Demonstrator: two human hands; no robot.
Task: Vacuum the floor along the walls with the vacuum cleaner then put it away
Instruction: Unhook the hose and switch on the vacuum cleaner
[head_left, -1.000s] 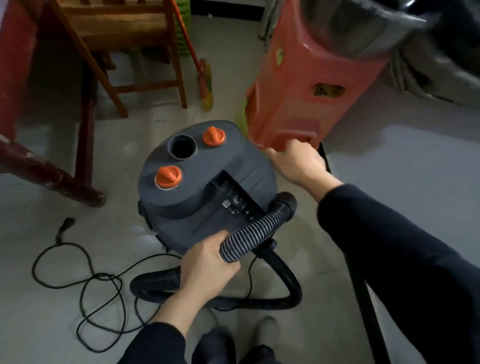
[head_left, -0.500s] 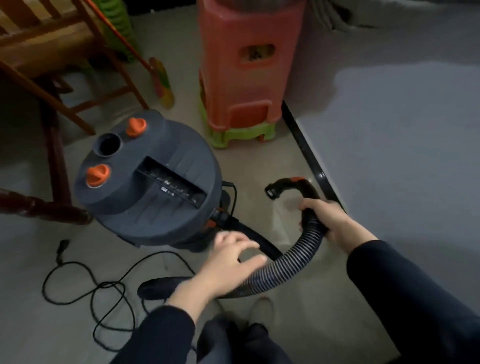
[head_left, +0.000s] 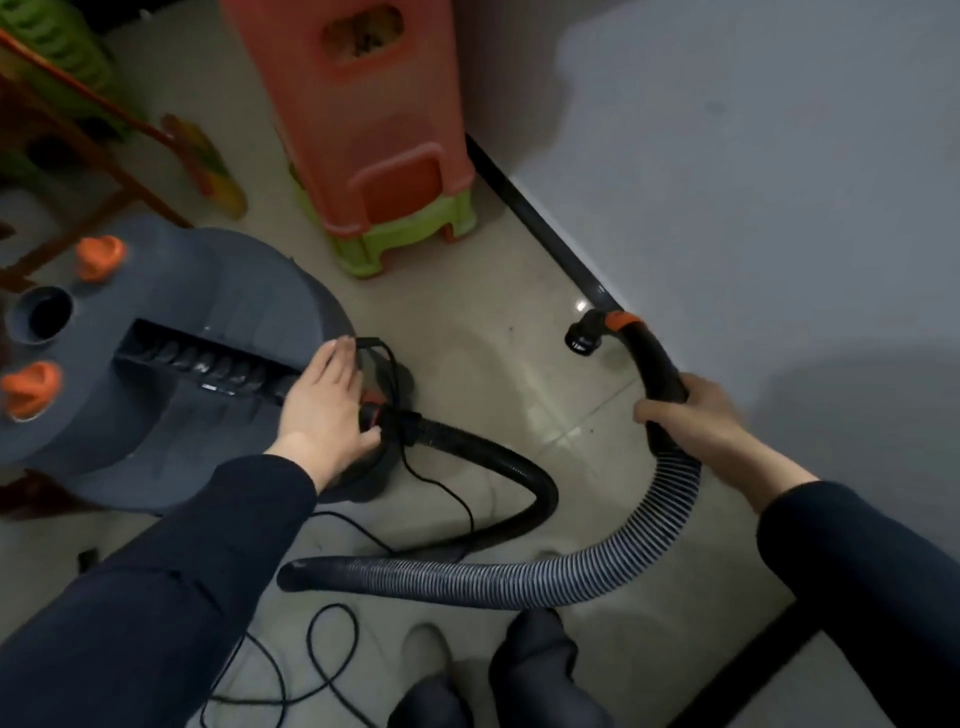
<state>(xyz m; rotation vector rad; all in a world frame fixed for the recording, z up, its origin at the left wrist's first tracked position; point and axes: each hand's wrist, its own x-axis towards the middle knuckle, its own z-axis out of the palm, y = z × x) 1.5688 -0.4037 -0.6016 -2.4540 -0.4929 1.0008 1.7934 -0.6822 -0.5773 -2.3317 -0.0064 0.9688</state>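
Observation:
The grey canister vacuum cleaner (head_left: 171, 364) with two orange knobs stands on the floor at the left. My left hand (head_left: 324, 405) rests flat on its right edge, fingers spread, just above the hose socket. A ribbed black hose (head_left: 467, 579) loops from that socket across the floor and up to the curved handle (head_left: 657, 369). My right hand (head_left: 685, 421) is closed around that handle. The hose's open nozzle end (head_left: 584, 338) with an orange ring hangs just above the floor beside the black baseboard (head_left: 524, 208).
An orange plastic stool stacked on a green one (head_left: 374, 130) stands against the wall ahead. A broom (head_left: 202, 166) and wooden chair legs (head_left: 104, 156) are at the upper left. The black power cord (head_left: 322, 670) lies in loose loops by my feet. The grey wall (head_left: 753, 182) fills the right.
My left hand left the hose and moved up onto the vacuum cleaner's edge. My right hand lifted the hose handle nearer the wall. The view shifted closer and to the right.

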